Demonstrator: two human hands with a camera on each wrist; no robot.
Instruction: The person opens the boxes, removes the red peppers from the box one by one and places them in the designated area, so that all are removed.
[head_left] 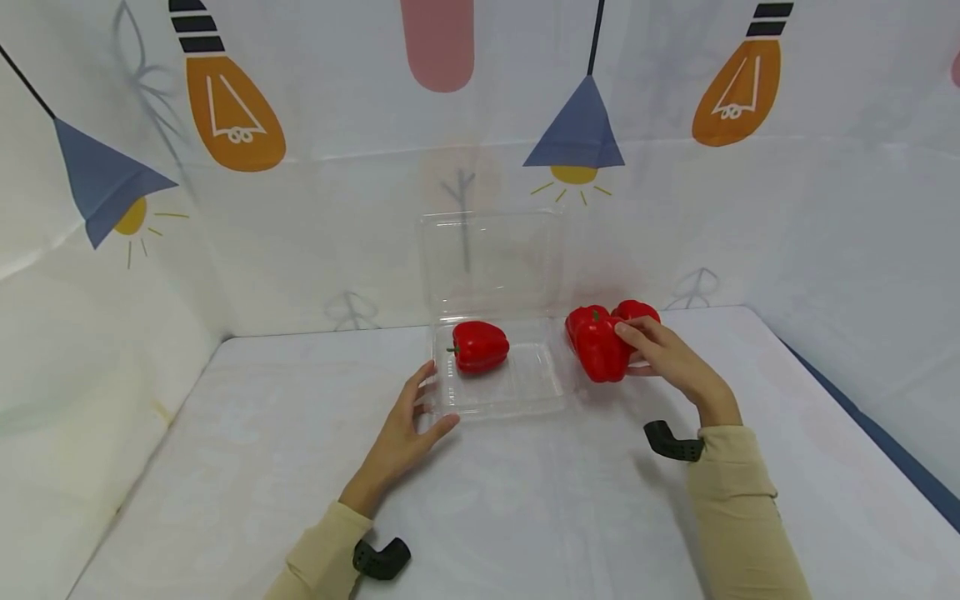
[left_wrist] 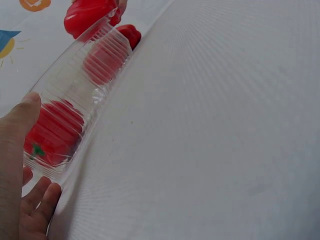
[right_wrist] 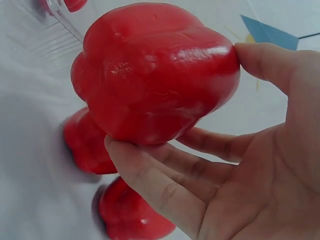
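Observation:
A clear plastic clamshell box point(head_left: 517, 407) lies with its lid point(head_left: 491, 258) raised behind it. Inside, on the left, is one red bell pepper point(head_left: 480, 347), its green stem pointing left. My left hand point(head_left: 397, 437) is at the box's front left corner, fingers spread along the side and thumb point(left_wrist: 31, 107) by the rim in the left wrist view. Right of the box, my right hand point(head_left: 667, 354) holds a second red bell pepper point(right_wrist: 160, 75) between thumb and fingertips. Behind it, two more bell peppers point(right_wrist: 90, 142) rest on the table, partly hidden.
A white cloth covers the table point(head_left: 300, 400). Close behind it hangs a pale curtain point(head_left: 337, 242) printed with lamps and bulbs, and the raised lid stands near this curtain. A dark curved wrist mount point(head_left: 671, 442) sticks out from the right sleeve.

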